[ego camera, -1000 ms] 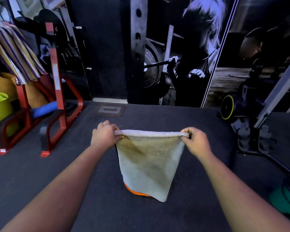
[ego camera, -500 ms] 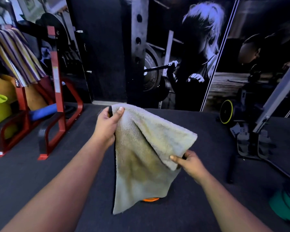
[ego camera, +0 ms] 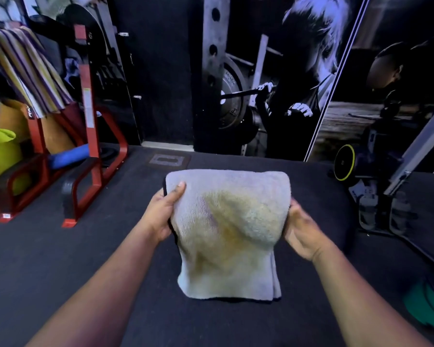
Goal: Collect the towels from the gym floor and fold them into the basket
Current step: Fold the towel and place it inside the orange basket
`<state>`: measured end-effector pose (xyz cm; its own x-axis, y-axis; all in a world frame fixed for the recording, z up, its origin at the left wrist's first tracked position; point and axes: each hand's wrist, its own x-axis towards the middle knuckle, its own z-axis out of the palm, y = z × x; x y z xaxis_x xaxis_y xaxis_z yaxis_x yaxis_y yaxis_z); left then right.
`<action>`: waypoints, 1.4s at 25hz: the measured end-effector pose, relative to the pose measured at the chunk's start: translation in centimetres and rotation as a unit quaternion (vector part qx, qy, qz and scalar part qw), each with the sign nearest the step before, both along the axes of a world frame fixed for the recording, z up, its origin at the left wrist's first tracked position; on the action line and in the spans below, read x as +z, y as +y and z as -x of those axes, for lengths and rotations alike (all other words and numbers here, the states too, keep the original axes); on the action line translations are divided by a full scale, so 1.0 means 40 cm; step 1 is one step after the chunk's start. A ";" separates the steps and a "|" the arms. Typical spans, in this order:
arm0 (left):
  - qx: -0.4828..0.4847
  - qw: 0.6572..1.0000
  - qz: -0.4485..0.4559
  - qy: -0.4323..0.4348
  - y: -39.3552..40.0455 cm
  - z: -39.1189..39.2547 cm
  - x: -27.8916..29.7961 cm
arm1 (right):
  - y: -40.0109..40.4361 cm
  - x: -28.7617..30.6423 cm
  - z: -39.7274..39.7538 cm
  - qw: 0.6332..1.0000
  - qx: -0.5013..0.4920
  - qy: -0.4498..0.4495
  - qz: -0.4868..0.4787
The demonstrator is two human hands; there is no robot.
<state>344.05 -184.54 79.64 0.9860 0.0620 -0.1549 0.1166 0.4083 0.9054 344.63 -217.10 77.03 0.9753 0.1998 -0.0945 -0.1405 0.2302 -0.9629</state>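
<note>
I hold the towel (ego camera: 229, 229) up between my hands, above the dark floor (ego camera: 60, 259). My left hand (ego camera: 162, 214) grips its left edge, thumb on top, fingers underneath. My right hand (ego camera: 300, 227) clasps the right edge, keeping the folded layers stacked and flat. No basket is visible near either hand.
</note>
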 end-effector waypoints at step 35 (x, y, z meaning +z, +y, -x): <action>-0.239 0.584 -0.772 -0.074 0.161 -0.109 -0.303 | 0.159 -0.236 -0.058 0.642 0.093 -0.109 0.753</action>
<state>348.42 -178.10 67.54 0.9436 -0.2722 -0.1887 -0.2426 -0.9558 0.1659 346.96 -210.73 67.60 0.9707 0.1567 -0.1820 0.1452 -0.9866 -0.0746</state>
